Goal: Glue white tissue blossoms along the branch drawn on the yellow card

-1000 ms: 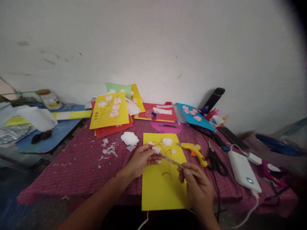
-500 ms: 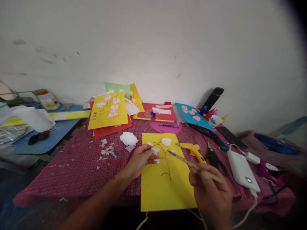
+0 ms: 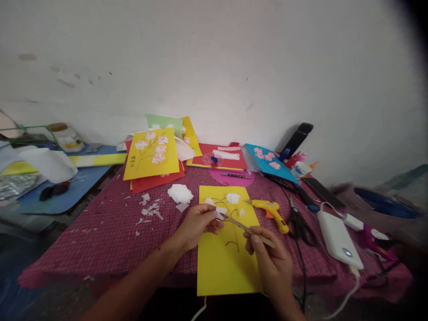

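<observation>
My left hand [image 3: 200,223] pinches a small white paper piece [image 3: 220,211] between thumb and fingers, above the yellow card [image 3: 217,272]. In my right hand [image 3: 270,254] is a slim tan stick [image 3: 249,230] with a dark pointed tip, which meets or nearly meets the paper piece; I cannot tell which. Brown branch lines run up the card beneath my hands. A white paper flower [image 3: 233,198] sits near the card's top, with smaller white pieces on other branches. Part of the card is hidden by my hands.
Left of the card lie a white paper stack [image 3: 180,194] and scattered scraps [image 3: 152,210]. A yellow glue gun [image 3: 269,210], black scissors [image 3: 300,225] and a white power bank [image 3: 339,240] with cables are on the right. Finished flower cards [image 3: 152,154] stand at the back.
My right hand has moved left, bringing the stick's tip from over a right-hand branch to the paper piece. My left hand still pinches that piece, almost in the same place.
</observation>
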Motion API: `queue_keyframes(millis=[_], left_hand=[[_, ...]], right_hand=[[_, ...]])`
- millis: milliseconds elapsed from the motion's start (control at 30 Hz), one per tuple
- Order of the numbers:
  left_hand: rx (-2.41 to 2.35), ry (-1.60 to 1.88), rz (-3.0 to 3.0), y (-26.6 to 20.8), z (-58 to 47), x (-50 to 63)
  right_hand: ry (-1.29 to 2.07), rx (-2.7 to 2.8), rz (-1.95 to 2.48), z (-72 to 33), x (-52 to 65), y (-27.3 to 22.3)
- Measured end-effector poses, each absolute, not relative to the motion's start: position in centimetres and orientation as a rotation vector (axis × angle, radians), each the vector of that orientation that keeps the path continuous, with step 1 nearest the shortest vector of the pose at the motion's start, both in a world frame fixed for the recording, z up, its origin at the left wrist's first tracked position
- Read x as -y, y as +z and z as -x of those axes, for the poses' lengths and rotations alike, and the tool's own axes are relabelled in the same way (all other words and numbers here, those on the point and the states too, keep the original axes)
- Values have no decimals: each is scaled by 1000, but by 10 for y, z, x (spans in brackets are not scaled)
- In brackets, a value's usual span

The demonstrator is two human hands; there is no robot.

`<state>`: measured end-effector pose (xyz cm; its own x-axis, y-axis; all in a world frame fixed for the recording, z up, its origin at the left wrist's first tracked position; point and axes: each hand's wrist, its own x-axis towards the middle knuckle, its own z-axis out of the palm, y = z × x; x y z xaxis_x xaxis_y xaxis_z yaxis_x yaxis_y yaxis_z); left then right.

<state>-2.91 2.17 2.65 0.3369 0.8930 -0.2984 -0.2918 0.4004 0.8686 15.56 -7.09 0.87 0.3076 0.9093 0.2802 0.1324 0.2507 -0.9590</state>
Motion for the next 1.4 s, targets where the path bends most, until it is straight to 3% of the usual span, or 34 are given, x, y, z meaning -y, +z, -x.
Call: queue_keyframes(millis=[667, 1067, 1400], left_hand=[[-831, 825, -926, 26, 32, -19], [-821, 714, -1123, 25, 27, -11], [-793, 623, -1305, 22, 31, -8]], right_hand=[[1134, 684, 988, -167, 62, 14], [902, 801, 1084, -168, 63, 8], [982, 932, 1029, -176, 68, 15]])
